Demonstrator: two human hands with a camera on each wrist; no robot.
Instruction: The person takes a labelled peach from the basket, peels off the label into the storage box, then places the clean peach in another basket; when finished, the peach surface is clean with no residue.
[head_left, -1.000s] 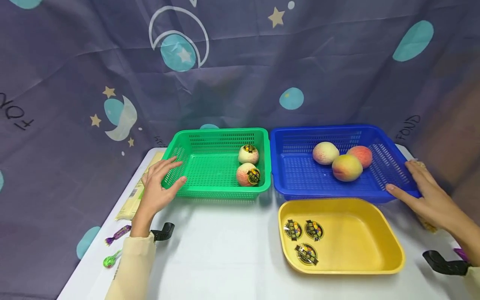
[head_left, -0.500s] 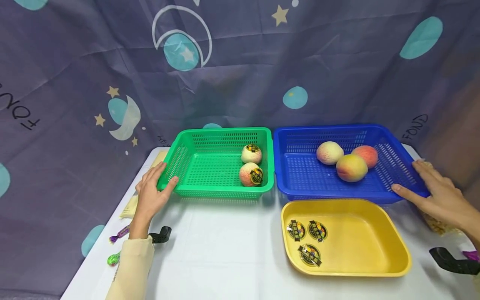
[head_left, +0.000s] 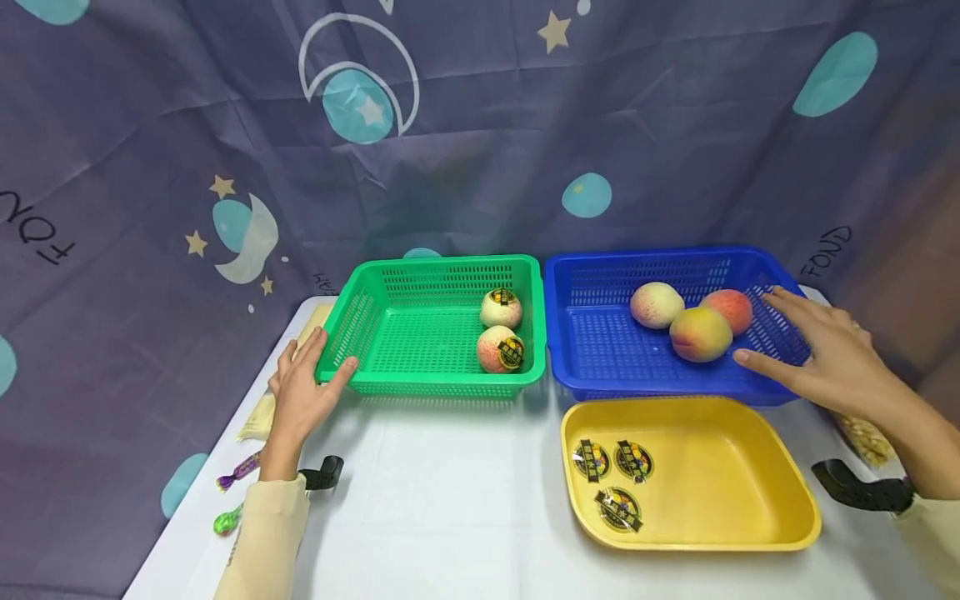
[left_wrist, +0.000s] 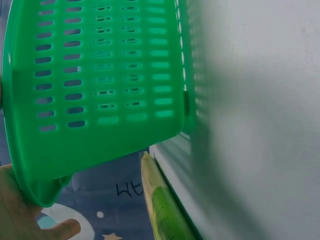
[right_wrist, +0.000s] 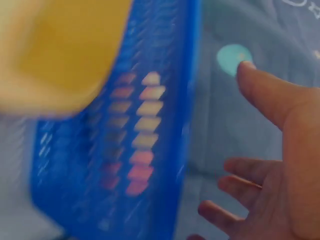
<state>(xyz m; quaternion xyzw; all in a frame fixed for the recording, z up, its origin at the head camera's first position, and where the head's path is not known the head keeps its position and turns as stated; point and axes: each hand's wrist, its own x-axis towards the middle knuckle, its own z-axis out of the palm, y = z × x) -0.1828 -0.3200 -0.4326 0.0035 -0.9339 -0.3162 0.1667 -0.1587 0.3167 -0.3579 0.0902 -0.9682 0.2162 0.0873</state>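
My left hand (head_left: 303,387) rests against the near-left corner of the green basket (head_left: 442,263), thumb on the front rim and fingers fairly straight along the side. The left wrist view shows the palm (left_wrist: 17,212) beside that basket's corner (left_wrist: 100,75). Two peaches with black stickers (head_left: 500,308) (head_left: 499,348) lie in the green basket. My right hand (head_left: 806,350) hovers with spread fingers over the right part of the blue basket (head_left: 645,254), close to three bare peaches (head_left: 700,334). It holds nothing. The right wrist view is blurred, showing the fingers (right_wrist: 270,165) next to the blue wall (right_wrist: 150,125).
A yellow tray (head_left: 750,500) with three loose stickers (head_left: 591,460) sits in front of the blue basket. Wrapped candies (head_left: 238,471) and a flat pale packet (head_left: 262,408) lie at the table's left edge. A snack bag (head_left: 862,437) is at the right. A patterned curtain hangs behind.
My right hand has left the blue basket's right corner and moved left over the basket toward the peaches. My left hand slid to the green basket's near-left corner and stayed there.
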